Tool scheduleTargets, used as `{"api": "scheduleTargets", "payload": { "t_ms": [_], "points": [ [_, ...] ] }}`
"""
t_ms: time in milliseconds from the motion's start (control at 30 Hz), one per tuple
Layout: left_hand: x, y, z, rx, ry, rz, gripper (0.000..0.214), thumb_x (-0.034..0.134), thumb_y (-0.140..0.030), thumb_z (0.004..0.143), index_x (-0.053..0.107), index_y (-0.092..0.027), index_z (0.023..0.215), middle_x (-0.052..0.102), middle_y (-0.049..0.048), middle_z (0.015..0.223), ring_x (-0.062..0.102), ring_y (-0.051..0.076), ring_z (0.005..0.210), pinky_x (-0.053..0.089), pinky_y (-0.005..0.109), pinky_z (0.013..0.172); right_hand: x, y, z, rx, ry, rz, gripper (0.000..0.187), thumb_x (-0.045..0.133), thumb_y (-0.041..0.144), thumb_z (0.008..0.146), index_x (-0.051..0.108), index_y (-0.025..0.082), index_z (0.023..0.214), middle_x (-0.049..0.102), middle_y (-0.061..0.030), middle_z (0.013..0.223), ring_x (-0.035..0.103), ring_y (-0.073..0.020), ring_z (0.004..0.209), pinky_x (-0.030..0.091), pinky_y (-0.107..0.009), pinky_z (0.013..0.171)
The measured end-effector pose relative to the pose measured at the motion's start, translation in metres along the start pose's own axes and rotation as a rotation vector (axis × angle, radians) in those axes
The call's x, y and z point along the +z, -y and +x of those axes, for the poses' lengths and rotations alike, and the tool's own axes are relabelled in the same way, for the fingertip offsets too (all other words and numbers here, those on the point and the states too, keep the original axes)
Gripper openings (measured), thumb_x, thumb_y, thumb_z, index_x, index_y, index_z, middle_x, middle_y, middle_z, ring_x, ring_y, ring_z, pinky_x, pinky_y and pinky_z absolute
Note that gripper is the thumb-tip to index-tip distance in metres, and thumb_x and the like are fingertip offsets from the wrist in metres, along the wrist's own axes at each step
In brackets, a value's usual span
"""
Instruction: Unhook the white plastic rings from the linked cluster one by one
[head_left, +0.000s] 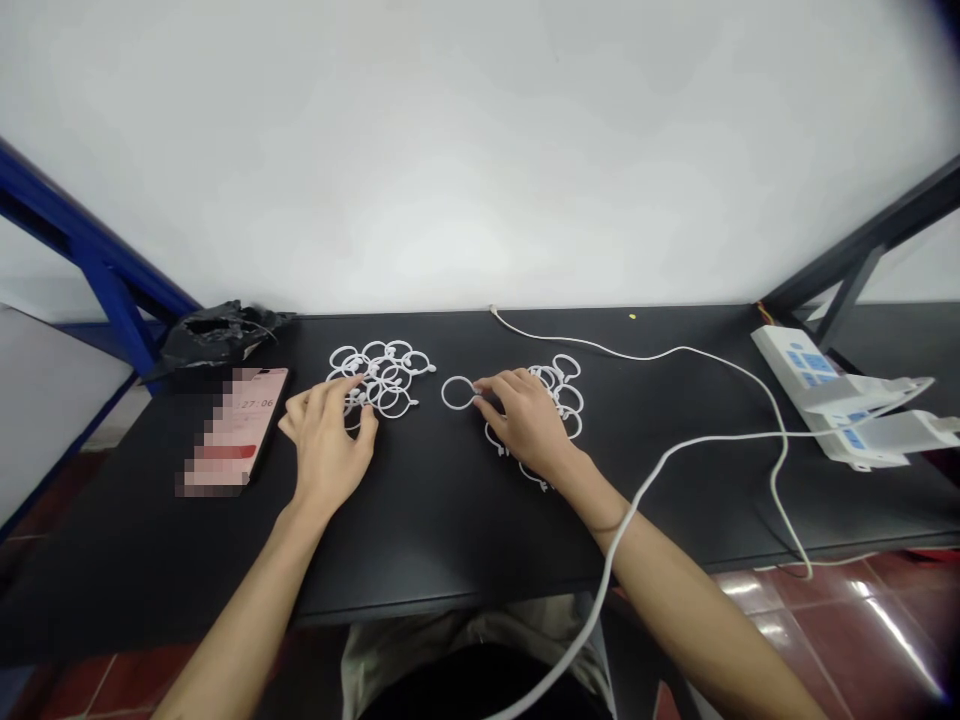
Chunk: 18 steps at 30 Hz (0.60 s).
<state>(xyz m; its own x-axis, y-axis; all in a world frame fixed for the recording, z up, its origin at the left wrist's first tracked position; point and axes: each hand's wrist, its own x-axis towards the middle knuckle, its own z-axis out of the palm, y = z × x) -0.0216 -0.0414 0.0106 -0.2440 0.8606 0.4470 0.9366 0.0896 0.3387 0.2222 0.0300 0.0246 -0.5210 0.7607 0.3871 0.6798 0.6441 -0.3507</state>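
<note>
A loose pile of white shower curtain rings (394,378), thin hoops with small knobbed ends, lies left of centre on the black table (420,520). My left hand (326,435) is at the near-left side of this pile, thumb and fingers apart, fingertips over its edge; nothing is visibly held in it. Between the two piles, my right hand (525,415) pinches a single white curtain ring (444,392) by its knobbed end, between thumb and fingers. Beneath and behind that hand lies a second pile of the same rings (572,398), partly hidden by it.
A phone (247,425) showing a timer lies at the left, near a crumpled black plastic bag (214,335). On the right sits a white power strip (802,375) with plugged-in adapters. One white cable (675,445) crosses in front of my right forearm. A white wall rises behind the table.
</note>
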Motion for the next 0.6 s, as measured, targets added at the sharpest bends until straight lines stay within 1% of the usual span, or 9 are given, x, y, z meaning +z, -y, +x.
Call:
{"api": "scheduleTargets", "payload": {
  "t_ms": [67,167,267,333,433,600],
  "points": [
    [0.001,-0.004,-0.002,0.059,-0.010,-0.017,0.035,0.051,-0.031,0.093,0.058,-0.019,0.125,0.061,0.0129,0.123,0.047,0.033,0.112,0.037,0.047,0.091,-0.001,0.001,0.000,-0.023,0.004,0.010,0.018,0.056,0.024,0.096,0.066,0.013,0.106,0.071,-0.0109,0.099,0.060,-0.0243,0.094,0.048,-0.039,0.086],
    [0.004,-0.014,-0.008,0.207,0.005,-0.048,0.040,0.054,-0.034,0.093,0.055,-0.019,0.130,0.062,0.0119,0.124,0.048,0.031,0.113,0.037,0.045,0.094,-0.002,0.004,0.000,-0.088,0.012,0.036,0.018,0.055,0.024,0.097,0.065,0.015,0.109,0.072,-0.0102,0.101,0.060,-0.0235,0.096,0.048,-0.038,0.086],
    [0.008,-0.025,-0.013,0.354,0.034,-0.026,0.050,0.058,-0.039,0.092,0.050,-0.020,0.138,0.062,0.0123,0.126,0.050,0.031,0.114,0.035,0.046,0.098,-0.003,0.009,-0.001,-0.171,0.025,0.054,0.019,0.052,0.026,0.099,0.064,0.017,0.110,0.072,-0.0100,0.102,0.061,-0.0223,0.093,0.049,-0.037,0.083],
    [0.009,-0.030,-0.014,0.425,0.032,0.001,0.053,0.060,-0.041,0.092,0.050,-0.019,0.139,0.064,0.0133,0.124,0.052,0.031,0.112,0.035,0.045,0.097,-0.004,0.013,-0.002,-0.221,0.023,0.057,0.020,0.051,0.028,0.099,0.064,0.016,0.109,0.072,-0.0101,0.101,0.061,-0.0217,0.091,0.049,-0.036,0.082],
    [0.011,-0.031,-0.014,0.475,0.021,0.012,0.049,0.059,-0.039,0.093,0.053,-0.017,0.136,0.068,0.0133,0.118,0.054,0.030,0.109,0.036,0.044,0.093,-0.005,0.017,-0.003,-0.270,0.018,0.083,0.020,0.051,0.029,0.100,0.064,0.016,0.108,0.072,-0.0099,0.099,0.062,-0.0209,0.090,0.050,-0.036,0.081],
    [0.009,-0.029,-0.014,0.475,0.074,-0.051,0.045,0.060,-0.038,0.093,0.055,-0.019,0.133,0.070,0.0114,0.112,0.055,0.029,0.107,0.036,0.044,0.092,-0.004,0.023,-0.005,-0.308,0.012,0.182,0.019,0.051,0.031,0.100,0.063,0.018,0.109,0.071,-0.0088,0.098,0.063,-0.0197,0.090,0.050,-0.034,0.080]
  ]
}}
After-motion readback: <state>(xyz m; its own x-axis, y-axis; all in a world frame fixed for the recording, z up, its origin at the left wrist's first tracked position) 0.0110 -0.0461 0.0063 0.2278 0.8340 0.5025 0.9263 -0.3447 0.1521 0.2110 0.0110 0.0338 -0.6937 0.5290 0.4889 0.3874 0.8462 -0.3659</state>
